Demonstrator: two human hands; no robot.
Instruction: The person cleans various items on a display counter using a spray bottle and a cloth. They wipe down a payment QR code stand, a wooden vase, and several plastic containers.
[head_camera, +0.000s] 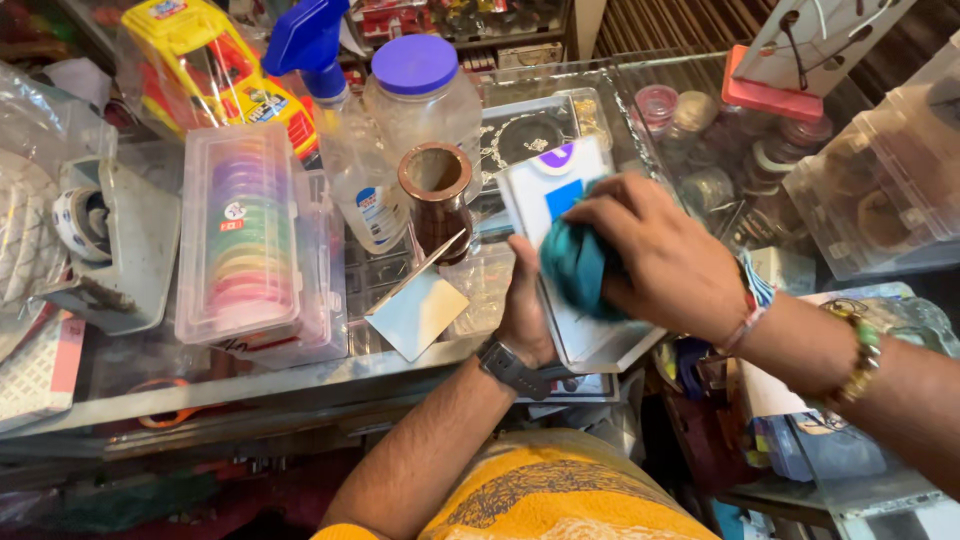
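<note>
Yellow cloth on the lap sits lowest. Left hand (527, 315) fingers wrap one flat clear box (575, 260), long side pointing to eleven o'clock above the glass surface (300, 375). Right hand (665, 262) fingers squeeze one teal cloth (573, 268) against it.

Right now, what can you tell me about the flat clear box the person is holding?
The box is a flat, clear plastic case with a white card inside bearing a blue square. It is tilted over the glass counter. The left hand grips its near edge; the right hand presses a teal cloth against its face.
</note>
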